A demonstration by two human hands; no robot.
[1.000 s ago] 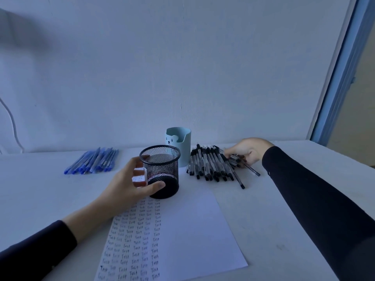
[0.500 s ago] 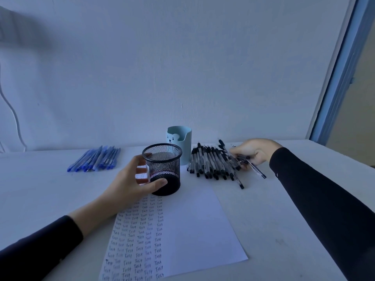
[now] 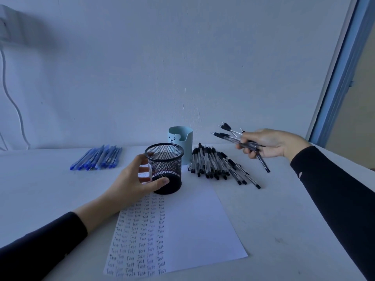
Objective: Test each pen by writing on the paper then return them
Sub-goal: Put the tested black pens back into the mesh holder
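My left hand [image 3: 133, 181] grips the side of a black mesh pen cup [image 3: 165, 169] standing upright on the top edge of the white paper [image 3: 194, 226]. The paper's left half is filled with columns of the word "Test". My right hand [image 3: 269, 144] is raised above the table and holds a bunch of several black pens [image 3: 239, 138], tips pointing up and left. A pile of black pens [image 3: 217, 165] lies on the table below and to the left of that hand.
A light blue bear-face cup [image 3: 180, 138] stands behind the mesh cup by the wall. Several blue pens [image 3: 97, 158] lie at the far left of the white table [image 3: 284, 220]. A cable [image 3: 12, 102] hangs on the left wall. A door frame [image 3: 341, 67] rises at the right.
My right hand has closed on a bunch of black pens from the pile's right side and lifted them off the table. My left hand keeps its grip on the mesh cup.
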